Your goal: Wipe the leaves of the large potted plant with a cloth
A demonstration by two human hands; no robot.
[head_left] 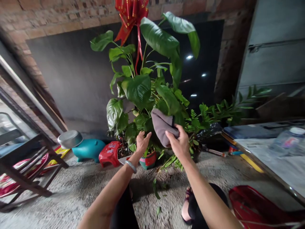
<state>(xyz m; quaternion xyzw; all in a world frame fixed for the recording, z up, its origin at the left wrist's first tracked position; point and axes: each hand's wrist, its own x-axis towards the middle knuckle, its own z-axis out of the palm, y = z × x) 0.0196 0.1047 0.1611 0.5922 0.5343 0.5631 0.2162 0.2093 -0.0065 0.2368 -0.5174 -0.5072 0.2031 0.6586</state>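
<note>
While the right hand [180, 140] grips a folded, grey-mauve fabric cloth [163, 125], its fingers closed on the lower right part and its thumb on the near face, the left hand [142, 142] is held out near it, fingers loosely parted and seemingly holding nothing; whether they touch a leaf I cannot tell. The cloth is raised in front of the lower foliage of a tall green plant with broad, glossy leaves [138, 90]. Below the left hand sits a round red-and-green pot [149, 162]. A shiny red ribbon bow [132, 16] tops the foliage. Leftward, on the rough grey floor [83, 184], stand a red plastic stool [109, 155] and a teal pig-shaped figure [89, 149]. At right, a clear plastic bottle with a white cap [289, 141] is on the pale tabletop [257, 148].
</note>
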